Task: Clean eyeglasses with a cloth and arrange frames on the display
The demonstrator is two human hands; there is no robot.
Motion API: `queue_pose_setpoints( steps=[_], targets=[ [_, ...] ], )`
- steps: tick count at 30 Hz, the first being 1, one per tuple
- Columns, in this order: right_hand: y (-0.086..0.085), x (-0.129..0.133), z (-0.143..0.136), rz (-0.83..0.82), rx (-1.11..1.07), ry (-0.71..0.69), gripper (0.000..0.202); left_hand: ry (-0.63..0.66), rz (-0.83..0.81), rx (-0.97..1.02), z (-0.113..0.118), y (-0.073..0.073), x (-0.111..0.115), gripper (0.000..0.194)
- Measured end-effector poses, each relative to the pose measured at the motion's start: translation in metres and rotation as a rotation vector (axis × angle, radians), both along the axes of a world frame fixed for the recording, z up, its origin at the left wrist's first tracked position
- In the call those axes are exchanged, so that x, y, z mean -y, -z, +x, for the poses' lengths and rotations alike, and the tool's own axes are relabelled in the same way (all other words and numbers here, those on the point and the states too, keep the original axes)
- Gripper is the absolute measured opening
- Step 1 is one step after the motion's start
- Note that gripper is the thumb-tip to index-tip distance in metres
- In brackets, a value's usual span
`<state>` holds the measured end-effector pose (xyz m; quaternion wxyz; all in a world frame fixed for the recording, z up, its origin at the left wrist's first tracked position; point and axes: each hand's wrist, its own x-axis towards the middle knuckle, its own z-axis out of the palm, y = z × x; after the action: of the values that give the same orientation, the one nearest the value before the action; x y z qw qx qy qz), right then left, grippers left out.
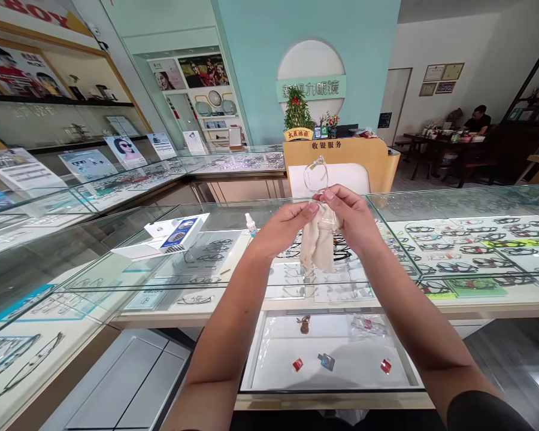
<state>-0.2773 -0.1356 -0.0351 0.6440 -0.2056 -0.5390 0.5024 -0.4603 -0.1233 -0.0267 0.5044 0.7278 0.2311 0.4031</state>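
Observation:
Clear-framed glasses (pixel 316 175) are held up in front of me, above the glass counter, with one lens standing upright over my fingers. A beige cloth (pixel 320 242) hangs down below the glasses from between my hands. My left hand (pixel 284 226) pinches the cloth near the frame, its thumb pointing right. My right hand (pixel 351 216) has its fingers closed round the lower part of the glasses and the cloth's upper edge. The fingertips of both hands nearly meet.
A glass display counter (pixel 233 281) full of glasses spans the front. On it are an open white-and-blue box (pixel 173 236) and a small spray bottle (pixel 250 224). Below, an open drawer (pixel 287 374) holds small packets. A person (pixel 478 121) sits far right.

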Motion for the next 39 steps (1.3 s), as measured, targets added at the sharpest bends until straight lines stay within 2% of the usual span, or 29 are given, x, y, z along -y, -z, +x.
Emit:
queue_pose_setpoints(
  steps=[5,15,24,31,39],
  targets=[
    [-0.003,0.004,-0.004,-0.046,-0.091,-0.005,0.039,-0.018,0.000,0.021,0.010,0.000,0.002,0.052],
    [-0.001,0.002,-0.004,-0.060,-0.119,0.100,0.041,0.101,-0.062,0.065,0.015,-0.002,0.007,0.052],
    [0.000,0.005,-0.011,-0.037,-0.131,0.072,0.035,-0.023,-0.022,0.175,0.030,0.002,0.010,0.056],
    [-0.004,0.015,-0.016,0.025,-0.107,0.086,0.032,-0.202,0.086,0.342,0.045,0.008,0.015,0.049],
    [-0.009,0.024,-0.019,0.057,-0.074,0.059,0.030,-0.387,0.190,0.383,0.046,0.009,0.019,0.052]
  ],
)
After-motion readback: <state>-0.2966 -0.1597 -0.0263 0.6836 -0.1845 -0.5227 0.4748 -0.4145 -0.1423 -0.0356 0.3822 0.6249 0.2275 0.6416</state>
